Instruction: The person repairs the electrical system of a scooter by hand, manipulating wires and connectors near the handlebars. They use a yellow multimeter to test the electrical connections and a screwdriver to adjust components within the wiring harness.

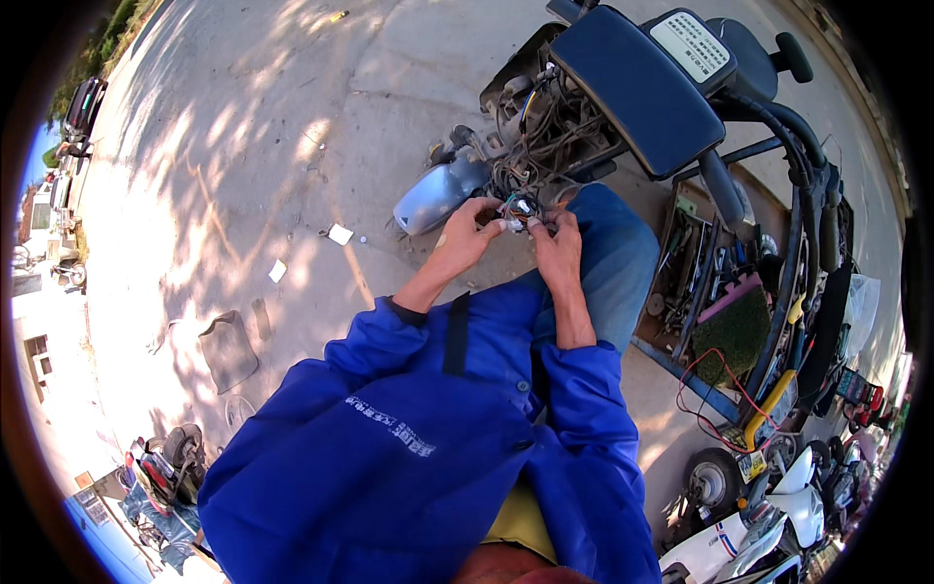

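Observation:
Both hands meet at the end of a tangled wire bundle on a vehicle with a dark blue padded seat. Pinched between the fingertips of my left hand is a small white wire connector. My right hand, also closed, grips the wires just beside that connector; its fingertips partly hide them. Thin coloured wires run up from my fingers into the bundle. A silver-blue rounded body panel lies just left of the wiring, close to my left hand.
To the right, a metal-framed cargo bed holds hand tools and a green mat. Red test leads hang over its edge near a multimeter. White scooters stand lower right. Paper scraps and a flat grey piece lie on the concrete.

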Demonstrator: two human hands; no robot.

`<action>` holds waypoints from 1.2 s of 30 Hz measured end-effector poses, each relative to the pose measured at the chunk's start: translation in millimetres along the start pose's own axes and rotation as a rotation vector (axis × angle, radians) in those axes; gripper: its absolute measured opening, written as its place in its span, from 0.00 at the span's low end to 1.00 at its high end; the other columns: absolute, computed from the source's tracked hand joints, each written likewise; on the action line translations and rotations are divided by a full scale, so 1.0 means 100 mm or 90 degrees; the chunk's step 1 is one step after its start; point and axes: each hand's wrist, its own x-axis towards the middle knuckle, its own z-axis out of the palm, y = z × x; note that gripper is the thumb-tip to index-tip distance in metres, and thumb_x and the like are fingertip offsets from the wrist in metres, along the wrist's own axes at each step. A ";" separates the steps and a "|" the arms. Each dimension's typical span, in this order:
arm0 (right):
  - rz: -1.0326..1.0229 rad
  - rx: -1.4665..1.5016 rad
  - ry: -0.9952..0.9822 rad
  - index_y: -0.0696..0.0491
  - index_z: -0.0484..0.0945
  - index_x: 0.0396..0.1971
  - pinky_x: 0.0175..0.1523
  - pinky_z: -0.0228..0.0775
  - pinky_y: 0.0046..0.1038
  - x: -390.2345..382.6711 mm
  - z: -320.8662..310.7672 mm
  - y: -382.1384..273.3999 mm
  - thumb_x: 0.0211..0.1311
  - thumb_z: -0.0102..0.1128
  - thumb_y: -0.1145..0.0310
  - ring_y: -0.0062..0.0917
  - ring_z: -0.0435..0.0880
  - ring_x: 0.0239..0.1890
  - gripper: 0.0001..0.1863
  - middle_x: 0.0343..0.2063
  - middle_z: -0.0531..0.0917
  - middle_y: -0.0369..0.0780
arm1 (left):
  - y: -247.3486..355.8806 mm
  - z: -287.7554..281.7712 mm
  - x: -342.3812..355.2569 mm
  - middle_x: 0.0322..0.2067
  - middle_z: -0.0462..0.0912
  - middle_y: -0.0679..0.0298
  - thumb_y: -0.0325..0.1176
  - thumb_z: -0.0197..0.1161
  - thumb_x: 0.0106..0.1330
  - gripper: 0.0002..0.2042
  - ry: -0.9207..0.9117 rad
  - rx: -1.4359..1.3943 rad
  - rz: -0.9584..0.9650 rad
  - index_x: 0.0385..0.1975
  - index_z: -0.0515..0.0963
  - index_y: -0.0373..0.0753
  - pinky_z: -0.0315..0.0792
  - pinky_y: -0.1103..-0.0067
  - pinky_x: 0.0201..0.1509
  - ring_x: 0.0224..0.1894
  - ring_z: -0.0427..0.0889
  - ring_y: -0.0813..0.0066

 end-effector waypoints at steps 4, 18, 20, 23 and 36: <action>-0.172 -0.047 0.153 0.60 0.79 0.52 0.62 0.71 0.37 -0.09 0.05 -0.08 0.62 0.67 0.71 0.42 0.79 0.55 0.19 0.50 0.80 0.48 | -0.09 0.04 0.01 0.43 0.85 0.59 0.32 0.69 0.68 0.15 0.006 0.012 -0.001 0.51 0.82 0.32 0.76 0.72 0.49 0.43 0.83 0.70; -0.257 -0.066 0.067 0.55 0.85 0.40 0.56 0.73 0.38 -0.34 -0.03 -0.25 0.65 0.68 0.70 0.40 0.80 0.49 0.07 0.40 0.86 0.42 | 0.24 0.13 -0.20 0.35 0.79 0.54 0.36 0.67 0.70 0.11 0.033 0.033 0.097 0.40 0.81 0.34 0.74 0.68 0.41 0.35 0.79 0.62; -0.260 -0.093 0.061 0.55 0.84 0.40 0.57 0.72 0.38 -0.35 -0.03 -0.26 0.65 0.68 0.71 0.40 0.80 0.49 0.07 0.40 0.86 0.42 | 0.23 0.13 -0.20 0.34 0.79 0.55 0.36 0.67 0.70 0.10 0.025 0.038 0.085 0.40 0.81 0.34 0.74 0.68 0.41 0.35 0.79 0.62; -0.264 -0.130 0.048 0.55 0.84 0.42 0.57 0.72 0.38 -0.39 -0.02 -0.29 0.65 0.68 0.70 0.40 0.79 0.49 0.09 0.40 0.85 0.42 | 0.24 0.12 -0.22 0.33 0.81 0.55 0.35 0.66 0.70 0.09 0.025 0.053 0.079 0.39 0.81 0.34 0.75 0.68 0.41 0.35 0.80 0.63; -0.198 -0.080 0.027 0.59 0.84 0.43 0.50 0.75 0.37 -0.38 0.02 -0.24 0.68 0.66 0.67 0.39 0.83 0.41 0.11 0.40 0.85 0.46 | 0.17 0.07 -0.18 0.35 0.86 0.62 0.34 0.63 0.76 0.11 -0.001 -0.135 0.003 0.46 0.80 0.30 0.77 0.78 0.43 0.38 0.82 0.80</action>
